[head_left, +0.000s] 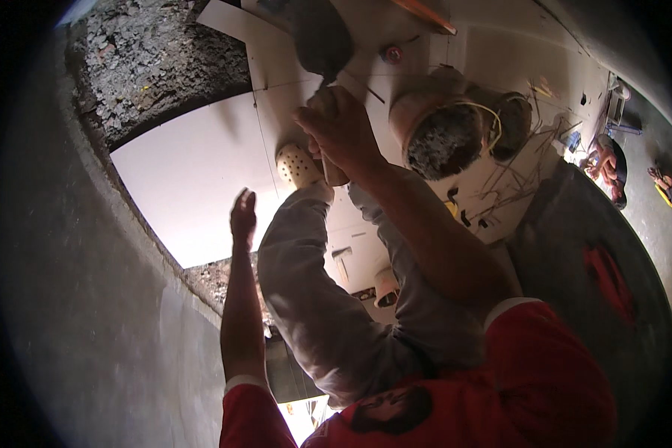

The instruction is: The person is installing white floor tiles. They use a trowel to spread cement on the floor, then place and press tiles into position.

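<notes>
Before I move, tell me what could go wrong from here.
If it slips, the trowel in the right hand could chip or scratch the pale tile. The thin sticks scattered near the bucket might trip someone. A foot on the exposed rubble beside the tile could turn on its uneven surface.

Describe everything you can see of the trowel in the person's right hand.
The trowel has a dark grey, metal-looking blade with rounded shoulders, a narrow neck and a thick, light-brown handle, perhaps wooden. The right hand grips the handle. The blade points away from the person, toward the picture's top edge, over pale tiles; whether it touches them is unclear.
</notes>
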`<act>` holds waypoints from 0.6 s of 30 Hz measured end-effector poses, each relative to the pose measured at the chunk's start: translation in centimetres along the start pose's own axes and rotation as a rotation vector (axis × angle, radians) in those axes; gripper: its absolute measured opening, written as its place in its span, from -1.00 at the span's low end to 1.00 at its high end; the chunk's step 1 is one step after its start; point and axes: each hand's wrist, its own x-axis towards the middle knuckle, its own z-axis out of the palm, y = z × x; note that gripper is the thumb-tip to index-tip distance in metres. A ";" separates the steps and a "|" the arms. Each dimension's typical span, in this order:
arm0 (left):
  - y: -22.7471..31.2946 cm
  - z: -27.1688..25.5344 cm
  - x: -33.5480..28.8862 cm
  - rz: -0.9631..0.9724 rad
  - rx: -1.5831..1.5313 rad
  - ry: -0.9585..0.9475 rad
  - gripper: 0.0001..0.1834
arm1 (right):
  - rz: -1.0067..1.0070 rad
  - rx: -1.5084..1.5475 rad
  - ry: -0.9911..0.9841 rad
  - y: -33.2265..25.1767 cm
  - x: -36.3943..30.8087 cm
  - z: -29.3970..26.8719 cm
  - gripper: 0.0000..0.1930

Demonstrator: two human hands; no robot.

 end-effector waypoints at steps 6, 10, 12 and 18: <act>-0.9 -1.1 -19.0 -0.053 -0.103 -0.254 -0.52 | 0.597 0.381 0.178 2.1 -6.2 -4.4 -0.66; -0.9 -1.8 -29.0 -0.260 -0.082 -0.228 -0.53 | 0.465 0.044 0.246 9.5 -7.9 -11.3 -0.68; -0.9 -0.7 -33.4 -0.249 -0.258 -0.243 -0.53 | 0.484 -0.021 0.218 14.2 -7.6 -14.8 -0.68; 0.3 4.6 -39.6 -0.520 -0.448 -0.277 -0.50 | 0.571 -0.146 0.064 24.9 -3.1 -22.4 -0.69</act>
